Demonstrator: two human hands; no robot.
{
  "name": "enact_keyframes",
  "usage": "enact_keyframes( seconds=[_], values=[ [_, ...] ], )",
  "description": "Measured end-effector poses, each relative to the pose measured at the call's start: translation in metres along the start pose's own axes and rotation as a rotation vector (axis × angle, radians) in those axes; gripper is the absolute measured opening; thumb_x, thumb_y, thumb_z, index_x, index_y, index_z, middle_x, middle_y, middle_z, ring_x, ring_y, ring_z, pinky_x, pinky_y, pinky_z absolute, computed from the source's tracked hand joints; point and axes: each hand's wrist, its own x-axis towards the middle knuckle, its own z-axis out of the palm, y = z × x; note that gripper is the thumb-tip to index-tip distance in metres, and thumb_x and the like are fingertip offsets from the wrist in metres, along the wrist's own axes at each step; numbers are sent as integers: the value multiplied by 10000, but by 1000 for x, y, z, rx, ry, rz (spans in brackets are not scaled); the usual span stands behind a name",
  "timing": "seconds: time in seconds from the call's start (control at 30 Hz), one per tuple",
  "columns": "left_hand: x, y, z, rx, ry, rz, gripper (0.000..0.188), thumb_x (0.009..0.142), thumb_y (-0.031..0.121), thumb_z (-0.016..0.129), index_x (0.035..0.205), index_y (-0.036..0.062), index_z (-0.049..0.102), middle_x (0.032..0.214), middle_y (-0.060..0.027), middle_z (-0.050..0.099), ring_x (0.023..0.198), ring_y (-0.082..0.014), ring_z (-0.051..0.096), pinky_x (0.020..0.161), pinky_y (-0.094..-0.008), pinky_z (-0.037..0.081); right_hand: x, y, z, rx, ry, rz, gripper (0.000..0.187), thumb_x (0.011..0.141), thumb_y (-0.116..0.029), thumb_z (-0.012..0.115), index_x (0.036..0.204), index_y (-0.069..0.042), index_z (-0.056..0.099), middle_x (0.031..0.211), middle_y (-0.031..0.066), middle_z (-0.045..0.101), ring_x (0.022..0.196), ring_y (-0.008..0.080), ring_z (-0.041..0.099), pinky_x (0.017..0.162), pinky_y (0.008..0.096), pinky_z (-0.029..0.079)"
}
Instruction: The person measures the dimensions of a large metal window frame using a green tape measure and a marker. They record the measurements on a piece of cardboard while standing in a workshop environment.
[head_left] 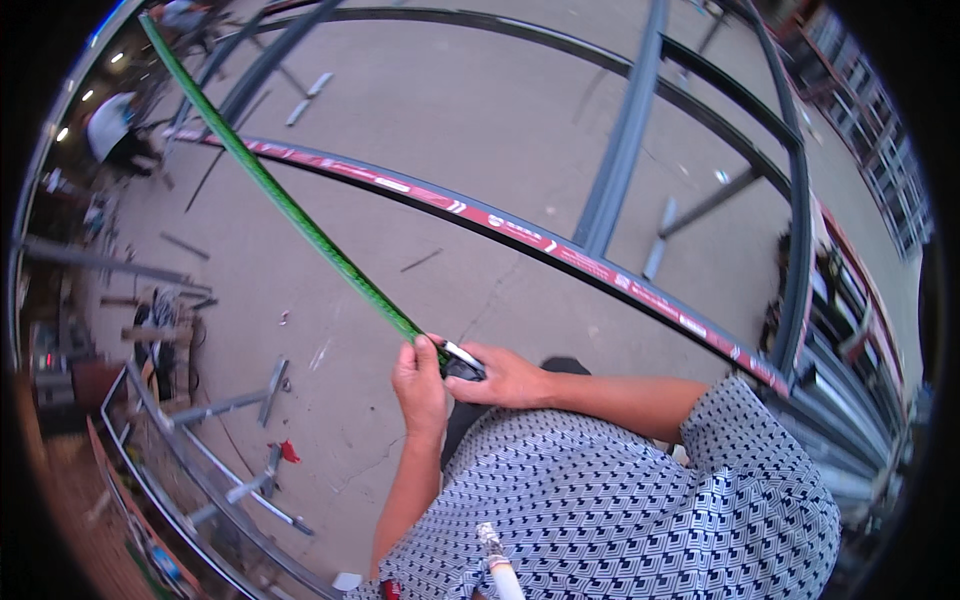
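Observation:
A long, thin green bar (290, 205) runs from my hands up to the far left, above the floor. My left hand (420, 388) is closed round its near end, with the thumb lying along the bar. Right beside it, my right hand (508, 377) has its fingers curled in toward the same end. A small white, slim piece (459, 353) and something dark show between the two hands; their kind cannot be made out. The right palm and most of its fingertips are hidden.
Ahead stands a large dark-grey metal frame (612, 160) with a red printed strip (500, 222) along its near rail. Metal offcuts (270, 390) lie at left. A bent-over person (115, 130) is at far left. Metal bars (840, 400) are stacked at right. A lit cigarette (505, 578) shows low.

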Motion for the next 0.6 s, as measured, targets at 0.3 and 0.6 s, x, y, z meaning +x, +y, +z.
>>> enact_keyframes(
  seconds=[0.3,0.6],
  values=[
    [89,30,19,11,-348,-36,288,1119,297,533,1020,52,645,868,38,586,760,-36,502,669,-231,430,34,-25,-19,196,270,13,588,911,-459,712,1188,41,573,909,141,660,829,212,638,756,365,531],
    [147,59,80,102,-553,-63,301,1121,274,531,1031,17,660,929,6,631,832,-61,513,746,-250,431,43,-34,-71,251,468,14,568,874,-458,715,1132,27,571,914,160,672,828,248,657,760,396,527]
  ],
)
